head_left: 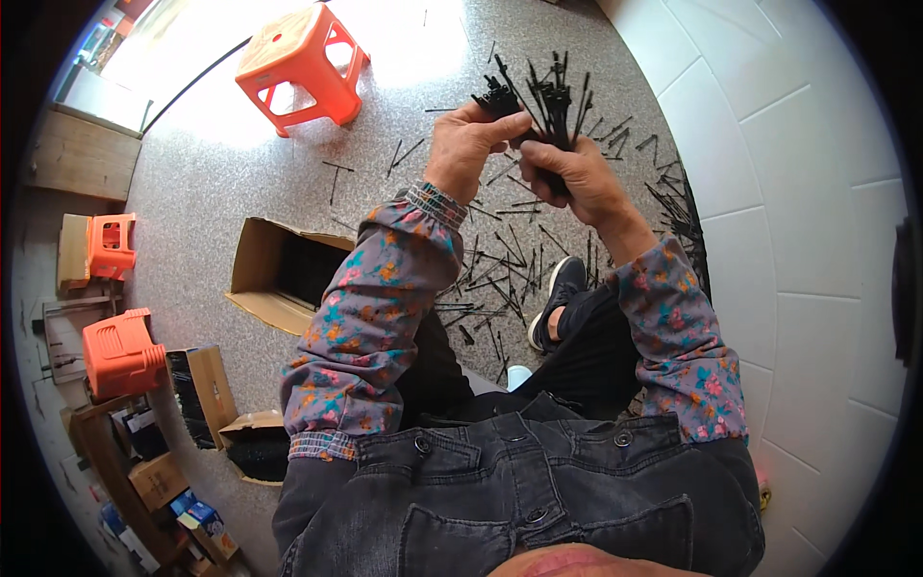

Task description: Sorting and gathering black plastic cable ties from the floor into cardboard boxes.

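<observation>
My right hand (585, 181) is closed round an upright bundle of thin black rods (555, 104), whose uneven tips fan out above the fist. Close beside it, my left hand (460, 149) grips a smaller bunch of black rods (496, 98) between thumb and fingers. The two hands nearly meet at chest height over the floor. Below them, many more loose black rods (505, 274) lie scattered in all directions on the speckled grey floor. What exactly the rods are is too small to tell.
An open cardboard box (274, 313), dark inside, stands left of my left forearm. Smaller boxes (207, 385) sit lower left. An orange plastic stool (284, 43) stands far left, with another orange stool (125, 356) at the left. A white tiled wall (769, 260) bounds the right.
</observation>
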Demonstrator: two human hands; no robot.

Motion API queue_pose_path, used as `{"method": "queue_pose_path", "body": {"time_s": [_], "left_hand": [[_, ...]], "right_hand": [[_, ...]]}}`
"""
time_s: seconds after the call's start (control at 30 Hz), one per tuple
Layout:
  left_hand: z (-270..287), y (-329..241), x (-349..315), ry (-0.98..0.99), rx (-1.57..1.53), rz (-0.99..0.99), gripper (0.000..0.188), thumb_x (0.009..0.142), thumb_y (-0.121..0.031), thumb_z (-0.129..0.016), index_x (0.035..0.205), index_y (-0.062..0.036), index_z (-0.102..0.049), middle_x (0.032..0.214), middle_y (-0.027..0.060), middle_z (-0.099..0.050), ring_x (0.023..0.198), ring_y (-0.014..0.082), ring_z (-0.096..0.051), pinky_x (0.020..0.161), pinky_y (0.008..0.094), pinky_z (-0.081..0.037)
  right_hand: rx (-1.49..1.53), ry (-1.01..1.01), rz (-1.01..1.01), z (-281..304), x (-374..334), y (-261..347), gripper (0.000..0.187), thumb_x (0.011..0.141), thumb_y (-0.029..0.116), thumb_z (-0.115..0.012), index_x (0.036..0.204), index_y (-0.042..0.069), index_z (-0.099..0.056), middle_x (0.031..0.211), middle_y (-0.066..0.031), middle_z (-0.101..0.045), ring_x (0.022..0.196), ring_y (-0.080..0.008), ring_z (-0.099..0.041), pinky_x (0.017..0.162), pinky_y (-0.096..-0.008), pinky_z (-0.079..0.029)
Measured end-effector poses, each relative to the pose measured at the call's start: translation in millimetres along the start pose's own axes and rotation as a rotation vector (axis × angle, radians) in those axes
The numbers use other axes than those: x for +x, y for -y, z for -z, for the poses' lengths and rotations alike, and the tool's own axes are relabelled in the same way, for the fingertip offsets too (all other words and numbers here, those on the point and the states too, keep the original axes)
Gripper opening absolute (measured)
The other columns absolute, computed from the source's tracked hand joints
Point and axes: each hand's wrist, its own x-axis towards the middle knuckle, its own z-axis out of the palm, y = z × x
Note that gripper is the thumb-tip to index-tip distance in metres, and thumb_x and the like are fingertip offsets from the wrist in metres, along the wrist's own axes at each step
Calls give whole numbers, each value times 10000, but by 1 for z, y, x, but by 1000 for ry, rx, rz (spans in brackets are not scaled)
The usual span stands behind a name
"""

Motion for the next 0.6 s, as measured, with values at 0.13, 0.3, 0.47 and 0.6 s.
{"method": "queue_pose_path", "body": {"time_s": [0.13, 0.3, 0.47, 0.6], "left_hand": [[-1, 0, -3, -40, -48, -68, 203, 746, -104, -710, 933, -49, -653, 839, 37, -664, 669, 94, -563, 620, 246, -432], [-10, 1, -5, -91, -206, -37, 197, 757, -96, -697, 943, -53, -651, 849, 35, -662, 702, 106, -577, 632, 256, -441], [-14, 1, -8, -41, -358, 18, 194, 759, -87, -689, 945, -51, -648, 847, 35, -654, 748, 125, -594, 655, 265, -451], [-16, 4, -9, -50, -342, 23, 196, 772, -79, -673, 961, -42, -636, 872, 40, -650, 780, 133, -601, 680, 267, -459]], "right_hand": [[0, -4, 33, 2, 1, 5, 188, 845, 244, -618, 857, 58, -605, 671, -21, -582, 474, -71, -504, 343, -190, -308], [2, -61, 53, 2, 0, 7, 211, 845, 259, -623, 919, 61, -620, 689, -28, -602, 491, -70, -516, 357, -186, -319], [35, -107, 46, 5, 0, 6, 212, 846, 238, -622, 930, 44, -631, 687, -42, -619, 504, -69, -526, 355, -181, -333], [36, -153, 44, 10, -2, 7, 216, 841, 254, -627, 905, 47, -627, 680, -44, -616, 501, -76, -526, 357, -186, -332]]}}
